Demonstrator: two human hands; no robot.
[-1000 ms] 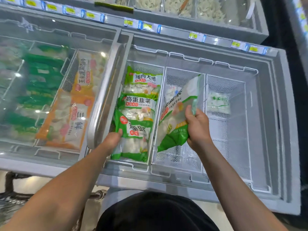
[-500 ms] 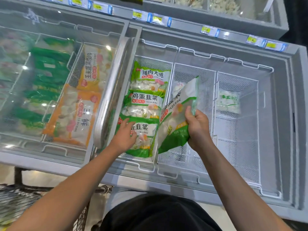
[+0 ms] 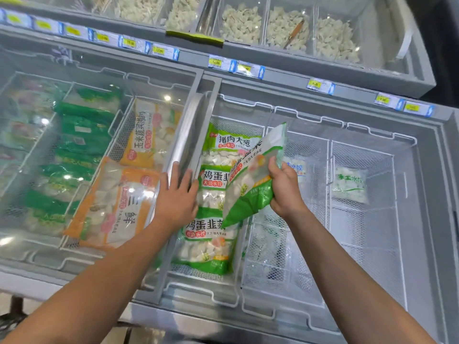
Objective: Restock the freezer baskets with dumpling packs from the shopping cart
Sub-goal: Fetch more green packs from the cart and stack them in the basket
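- Green-and-white plastic dumpling pack (image 3: 250,187), tilted on edge, hangs over the wire divider between the filled white wire basket (image 3: 198,285) and its sparser neighbour.
- Right hand (image 3: 284,188): fingers clamped on its side edge.
- Left hand (image 3: 177,194), fingers spread flat, has left the stacked packs (image 3: 211,234) for the sliding glass lid (image 3: 185,140); placement looks imminent.

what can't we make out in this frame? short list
- Shopping cart: head view, essentially out of frame at the bottom-left edge.
- Price tags: head view, print too small and blurred.
- Middle basket contents: partly hidden by the held pack and right hand; mesh and frost blur the rest.
- Packs under the closed lid: glare and frost obscure the far-left labels.
- Left hand: covers part of the packs below.
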